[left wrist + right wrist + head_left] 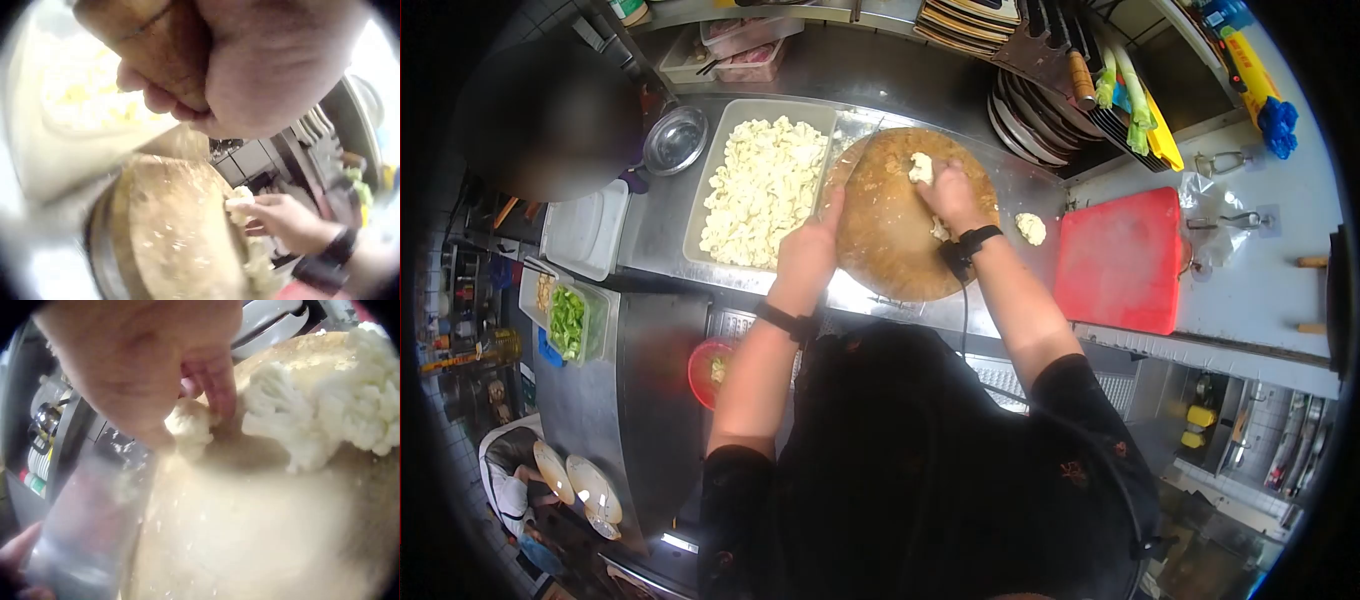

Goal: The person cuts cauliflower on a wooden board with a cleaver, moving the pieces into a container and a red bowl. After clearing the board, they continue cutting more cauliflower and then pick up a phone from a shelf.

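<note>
My left hand [806, 254] grips the wooden handle [147, 37] of a cleaver, whose broad blade [87, 519] stands at the left edge of the round chopping board [890, 235]. Over the board's far side, my right hand [956, 196] pinches a cauliflower floret [190, 428] between thumb and fingers. Larger cauliflower pieces [278, 412] lie on the board beside that hand, partly hidden by the wrist in the head view. Small white crumbs dot the wood. Left of the board is a tray [698, 225] heaped with cut cauliflower florets [765, 180].
A loose cauliflower piece [1031, 229] lies on the counter right of the board, near a red cutting board [1118, 260]. Behind are stacked dark plates [1025, 120] and racked knives [1080, 75]. A metal bowl [675, 140] and another person [550, 120] are at the left.
</note>
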A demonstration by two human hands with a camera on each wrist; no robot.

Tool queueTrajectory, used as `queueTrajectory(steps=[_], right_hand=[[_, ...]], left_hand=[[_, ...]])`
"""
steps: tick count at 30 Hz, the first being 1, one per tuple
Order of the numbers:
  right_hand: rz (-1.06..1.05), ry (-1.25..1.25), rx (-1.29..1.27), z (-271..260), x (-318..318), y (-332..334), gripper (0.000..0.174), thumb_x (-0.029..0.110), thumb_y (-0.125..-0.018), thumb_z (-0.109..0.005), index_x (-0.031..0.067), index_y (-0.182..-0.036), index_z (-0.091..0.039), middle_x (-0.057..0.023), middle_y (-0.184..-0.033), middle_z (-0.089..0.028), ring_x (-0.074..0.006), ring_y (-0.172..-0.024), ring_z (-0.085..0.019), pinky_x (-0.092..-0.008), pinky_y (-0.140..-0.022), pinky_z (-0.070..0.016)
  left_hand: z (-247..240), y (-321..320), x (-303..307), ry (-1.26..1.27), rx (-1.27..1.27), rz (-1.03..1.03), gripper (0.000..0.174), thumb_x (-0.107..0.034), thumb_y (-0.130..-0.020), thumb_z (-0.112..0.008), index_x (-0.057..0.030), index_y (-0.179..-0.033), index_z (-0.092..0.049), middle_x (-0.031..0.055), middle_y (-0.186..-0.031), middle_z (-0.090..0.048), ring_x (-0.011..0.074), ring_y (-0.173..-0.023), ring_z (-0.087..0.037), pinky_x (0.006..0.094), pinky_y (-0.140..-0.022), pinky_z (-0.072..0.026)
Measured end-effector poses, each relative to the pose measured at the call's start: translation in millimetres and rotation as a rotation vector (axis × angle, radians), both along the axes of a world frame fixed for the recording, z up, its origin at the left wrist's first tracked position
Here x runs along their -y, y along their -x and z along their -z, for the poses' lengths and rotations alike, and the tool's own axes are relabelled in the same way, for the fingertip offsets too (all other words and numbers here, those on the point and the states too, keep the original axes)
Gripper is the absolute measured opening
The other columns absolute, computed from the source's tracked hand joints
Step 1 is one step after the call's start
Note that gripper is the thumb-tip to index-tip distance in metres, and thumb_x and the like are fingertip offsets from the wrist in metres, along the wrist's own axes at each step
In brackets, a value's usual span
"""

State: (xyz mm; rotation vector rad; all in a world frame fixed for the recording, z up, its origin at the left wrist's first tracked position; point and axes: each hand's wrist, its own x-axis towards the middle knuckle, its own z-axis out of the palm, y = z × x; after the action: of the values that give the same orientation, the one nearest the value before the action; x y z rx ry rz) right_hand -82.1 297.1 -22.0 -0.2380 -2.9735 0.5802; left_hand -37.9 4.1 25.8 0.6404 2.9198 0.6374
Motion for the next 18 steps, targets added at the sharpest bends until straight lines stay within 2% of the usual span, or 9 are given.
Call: queueTrajectory(steps=[3, 5, 7, 8, 10, 13, 18], right_hand=[[-0.075, 0.038, 0.031, -13, -23, -2, 0.054, 0.028, -0.085, -0.076, -0.0016, -0.129, -0.065, -0.0307, -0.124, -0.064, -0.0448, -0.116, -0.064, -0.0493, -0.099, -0.0536], [-0.063, 0.011, 0.042, -19, -30, -4, 0.049, 0.026, -0.084, -0.076, -0.0013, -0.124, -0.067, -0.03, -0.12, -0.066, -0.0446, -0.112, -0.065, -0.0491, -0.097, -0.0537], [-0.109, 0.044, 0.046, -23, -35, -7, 0.043, 0.025, -0.083, -0.078, -0.002, -0.116, -0.07, -0.0282, -0.11, -0.07, -0.0434, -0.106, -0.068, -0.048, -0.095, -0.0541], [-0.109, 0.044, 0.055, -20, -38, -9, 0.043, 0.025, -0.083, -0.078, -0.002, -0.116, -0.07, -0.0282, -0.11, -0.07, -0.0434, -0.106, -0.068, -0.048, -0.095, -0.0541], [-0.108, 0.151, 0.001, -11, -41, -9, 0.038, 0.024, -0.082, -0.079, -0.0018, -0.109, -0.072, -0.026, -0.101, -0.072, -0.0424, -0.101, -0.069, -0.0471, -0.093, -0.0547], [-0.108, 0.158, -0.054, -7, -41, -11, 0.033, 0.024, -0.081, -0.08, -0.0013, -0.101, -0.073, -0.0253, -0.099, -0.073, -0.0418, -0.099, -0.07, -0.0469, -0.091, -0.0551], [-0.082, 0.074, -0.042, -12, -30, -16, 0.03, 0.023, -0.082, -0.08, -0.0014, -0.097, -0.072, -0.0252, -0.102, -0.072, -0.0428, -0.098, -0.069, -0.0476, -0.09, -0.0551]], left_hand=[[-2, -19, 3, -0.06, 0.041, 0.009, 0.075, 0.001, -0.093, -0.054, -0.0237, -0.162, -0.04, 0.0211, -0.083, -0.068, 0.0394, -0.074, -0.07, 0.0497, -0.069, -0.0561], [2, -34, 6, -0.109, 0.095, 0.035, 0.075, 0.0, -0.093, -0.053, -0.0238, -0.162, -0.039, 0.021, -0.082, -0.068, 0.04, -0.074, -0.069, 0.0503, -0.069, -0.0558], [5, -48, 11, -0.183, 0.079, 0.099, 0.068, -0.004, -0.096, -0.059, -0.0209, -0.16, -0.043, 0.0204, -0.075, -0.065, 0.0417, -0.07, -0.067, 0.0525, -0.066, -0.0539], [7, -55, 11, -0.166, 0.117, 0.09, 0.067, -0.005, -0.097, -0.059, -0.021, -0.16, -0.044, 0.0202, -0.078, -0.066, 0.0419, -0.072, -0.067, 0.0532, -0.068, -0.0536], [12, -63, 9, -0.19, 0.118, 0.097, 0.068, -0.005, -0.096, -0.059, -0.0208, -0.16, -0.044, 0.0198, -0.079, -0.067, 0.0413, -0.073, -0.067, 0.0529, -0.067, -0.0538], [16, -67, 3, -0.202, 0.109, 0.102, 0.068, -0.004, -0.096, -0.059, -0.0202, -0.16, -0.043, 0.0189, -0.081, -0.067, 0.0399, -0.073, -0.068, 0.052, -0.067, -0.0544], [17, -68, -1, -0.184, 0.048, 0.123, 0.071, -0.004, -0.095, -0.06, -0.0197, -0.161, -0.041, 0.0176, -0.081, -0.067, 0.0384, -0.071, -0.068, 0.0507, -0.066, -0.0556]])
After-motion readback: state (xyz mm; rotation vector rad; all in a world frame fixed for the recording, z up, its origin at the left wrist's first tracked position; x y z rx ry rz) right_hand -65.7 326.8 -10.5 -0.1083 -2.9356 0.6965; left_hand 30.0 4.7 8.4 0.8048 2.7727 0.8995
